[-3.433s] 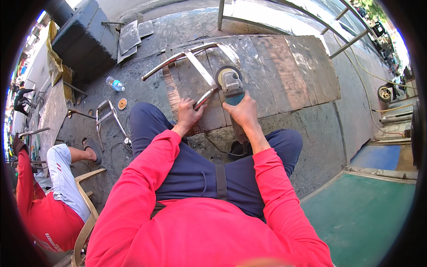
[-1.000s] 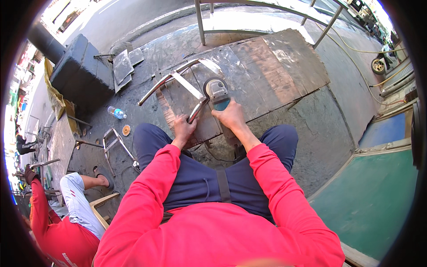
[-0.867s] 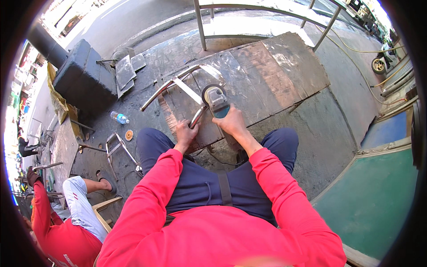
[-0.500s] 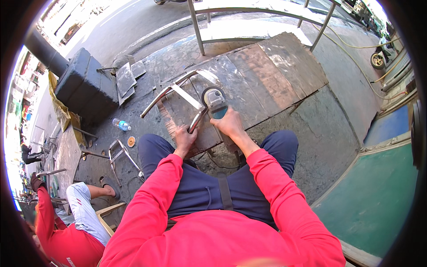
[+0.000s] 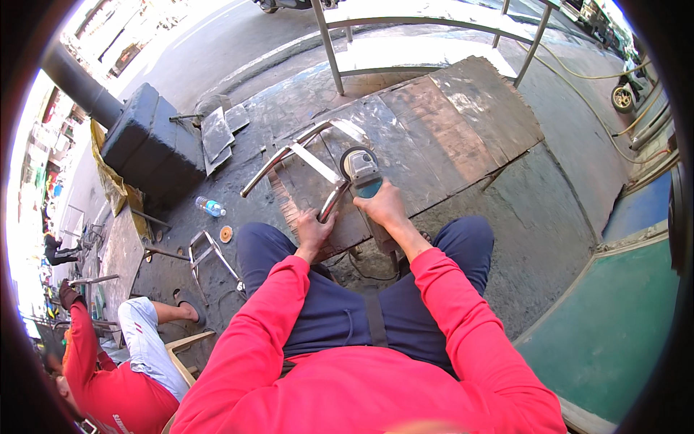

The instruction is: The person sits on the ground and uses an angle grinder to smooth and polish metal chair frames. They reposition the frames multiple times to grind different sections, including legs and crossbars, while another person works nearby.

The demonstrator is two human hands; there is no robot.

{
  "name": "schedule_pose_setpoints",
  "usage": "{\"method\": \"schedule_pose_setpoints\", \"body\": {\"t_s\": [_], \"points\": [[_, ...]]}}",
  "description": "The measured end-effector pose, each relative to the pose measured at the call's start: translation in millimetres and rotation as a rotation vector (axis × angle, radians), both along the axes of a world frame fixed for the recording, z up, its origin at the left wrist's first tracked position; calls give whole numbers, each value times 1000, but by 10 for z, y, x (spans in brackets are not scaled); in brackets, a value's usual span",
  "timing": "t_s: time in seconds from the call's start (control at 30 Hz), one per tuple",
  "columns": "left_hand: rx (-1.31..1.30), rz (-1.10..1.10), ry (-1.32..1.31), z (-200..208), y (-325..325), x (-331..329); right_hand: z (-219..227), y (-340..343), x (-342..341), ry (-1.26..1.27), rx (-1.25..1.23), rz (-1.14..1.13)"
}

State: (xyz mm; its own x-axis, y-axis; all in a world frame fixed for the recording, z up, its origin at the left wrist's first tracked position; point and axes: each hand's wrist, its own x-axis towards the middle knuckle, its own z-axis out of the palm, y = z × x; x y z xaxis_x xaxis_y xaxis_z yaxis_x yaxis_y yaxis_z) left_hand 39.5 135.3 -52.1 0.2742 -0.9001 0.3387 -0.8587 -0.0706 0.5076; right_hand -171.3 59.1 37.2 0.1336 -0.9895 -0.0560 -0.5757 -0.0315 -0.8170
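My right hand (image 5: 384, 205) is wrapped round the body of an angle grinder (image 5: 361, 168), whose round disc points away from me. The disc sits close to the near end of a bent, shiny metal tube frame (image 5: 315, 163); whether the two touch I cannot make out. Low on that same frame, my left hand (image 5: 314, 230) grips the tube just left of the grinder. The frame lies on a low worktop of worn wooden boards (image 5: 448, 119) between and beyond my knees.
A second metal frame (image 5: 210, 259), a plastic bottle (image 5: 210, 207) and a round brown disc (image 5: 226, 233) lie on the floor at left. Beyond them stands a dark block (image 5: 153, 137). A co-worker in a red top (image 5: 130, 387) sits at lower left. A metal rack (image 5: 434, 69) stands behind the worktop.
The whole view has shifted slightly, so everything appears a little further right and lower. Both hands keep their grips, and the grinder stays beside the frame's near end.
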Motion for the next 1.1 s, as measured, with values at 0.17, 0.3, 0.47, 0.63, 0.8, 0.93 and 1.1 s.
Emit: {"method": "schedule_pose_setpoints", "body": {"t_s": [0.17, 0.3, 0.47, 0.63, 0.8, 0.93, 1.1], "points": [[-60, -9, 4, 8, -62, 10, -20, -32, 25, 41, -11, 40], [-42, -9, 17, 19, -17, -11, -9, -32, 28, 55, -15, 2], [-7, -3, 35, 48, -1, -19, -2, -47, 42, 48, 4, -2], [-25, -11, 6, 22, -7, 5, -17, -70, 71, 74, -41, -2], [-13, -6, 31, 5, -21, 3, 31, -108, 41, 85, -13, 66], [-32, -3, 25, 20, -6, -12, 45, -101, 61, -20, 28, 15], [-7, -7, 39, 29, -11, -14, -13, -89, 52, 3, -3, 42]]}}
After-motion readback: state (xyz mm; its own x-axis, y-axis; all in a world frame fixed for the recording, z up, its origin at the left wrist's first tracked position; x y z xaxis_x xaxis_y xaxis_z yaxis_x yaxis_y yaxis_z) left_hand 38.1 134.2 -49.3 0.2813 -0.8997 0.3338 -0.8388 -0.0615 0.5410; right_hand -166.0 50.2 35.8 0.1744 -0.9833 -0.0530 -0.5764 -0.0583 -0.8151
